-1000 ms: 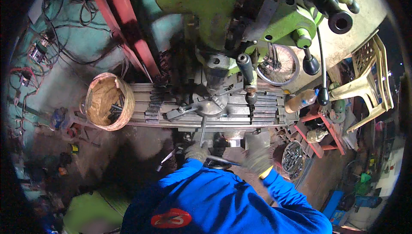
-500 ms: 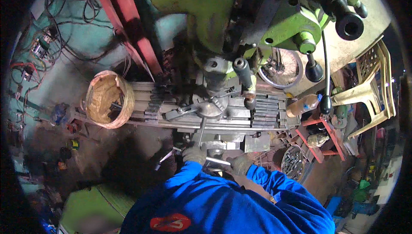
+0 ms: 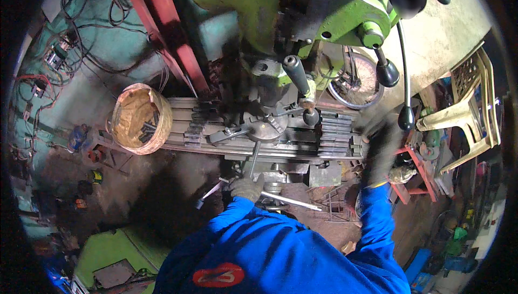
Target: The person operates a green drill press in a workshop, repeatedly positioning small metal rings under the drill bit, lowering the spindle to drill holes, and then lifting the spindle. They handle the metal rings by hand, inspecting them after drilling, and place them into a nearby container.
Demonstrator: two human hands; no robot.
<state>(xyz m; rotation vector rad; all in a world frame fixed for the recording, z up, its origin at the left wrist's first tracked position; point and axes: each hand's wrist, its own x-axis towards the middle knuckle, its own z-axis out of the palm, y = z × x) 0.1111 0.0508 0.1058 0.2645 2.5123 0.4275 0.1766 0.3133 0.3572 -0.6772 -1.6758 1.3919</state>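
The grey-gloved right hand has left the silver metal bar for the slotted steel surface's right edge, fingers too blurred to tell; the grey-gloved left hand alone wraps the slim steel rod.

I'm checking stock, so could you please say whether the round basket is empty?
It is not empty: several dark pieces lie inside the round basket.
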